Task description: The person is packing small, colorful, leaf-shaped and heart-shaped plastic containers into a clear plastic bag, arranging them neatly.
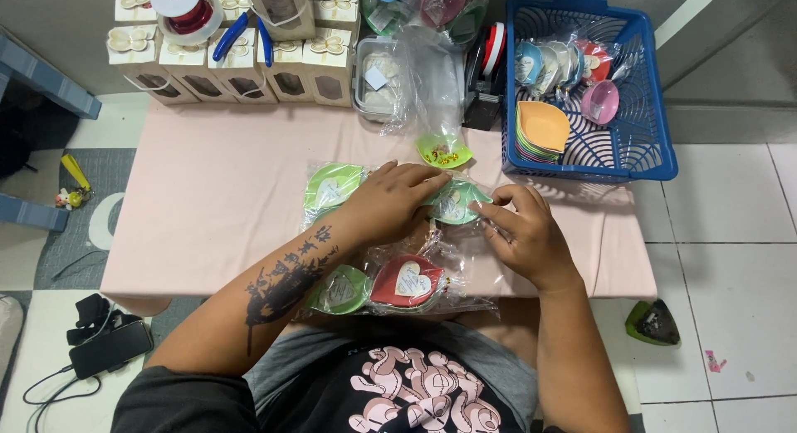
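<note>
At frame centre, the left hand [394, 202] lies spread over a bagged green dish [455, 204] while the right hand [521, 234] pinches its wrap. More bagged dishes [407, 281] crowd below; a blue basket [643, 126] sits upper right, gift boxes [241, 63] upper left.

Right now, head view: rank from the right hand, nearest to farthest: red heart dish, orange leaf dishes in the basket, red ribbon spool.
From the right hand:
1. red heart dish, bagged, just left of it toward the body.
2. orange leaf dishes, stacked in the blue basket, beyond it.
3. red ribbon spool, far left corner on the boxes.
</note>
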